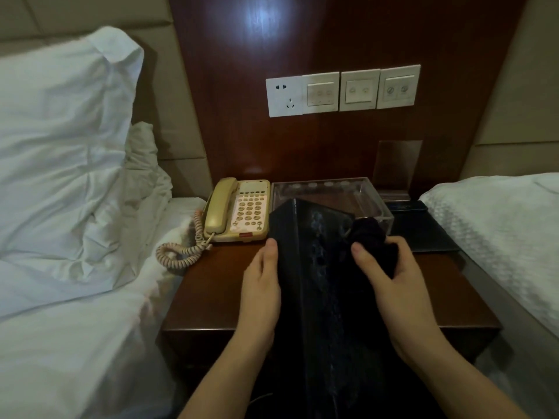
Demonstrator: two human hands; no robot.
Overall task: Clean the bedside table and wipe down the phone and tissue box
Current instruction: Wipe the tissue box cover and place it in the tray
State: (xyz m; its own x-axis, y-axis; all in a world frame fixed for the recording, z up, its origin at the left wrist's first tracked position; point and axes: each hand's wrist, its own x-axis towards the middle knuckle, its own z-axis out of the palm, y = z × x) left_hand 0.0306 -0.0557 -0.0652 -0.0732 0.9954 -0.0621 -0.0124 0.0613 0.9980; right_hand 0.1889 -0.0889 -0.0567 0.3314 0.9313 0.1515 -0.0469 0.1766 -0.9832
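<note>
I hold a long black tissue box [314, 267] tilted up above the dark wooden bedside table [208, 291]. My left hand [261, 285] grips its left side, thumb on the upper face. My right hand [390, 276] grips a dark cloth [375, 240] and presses it against the box's right side near the top. A beige corded phone [237, 210] sits at the back left of the table, handset on its cradle, coiled cord [181, 252] hanging toward the bed.
A clear acrylic tray [363, 192] stands behind the box, a black folder [423, 231] to its right. Beds with white linen flank the table: pillow [60, 146] left, mattress [508, 225] right. Wall socket and switches [341, 90] sit above.
</note>
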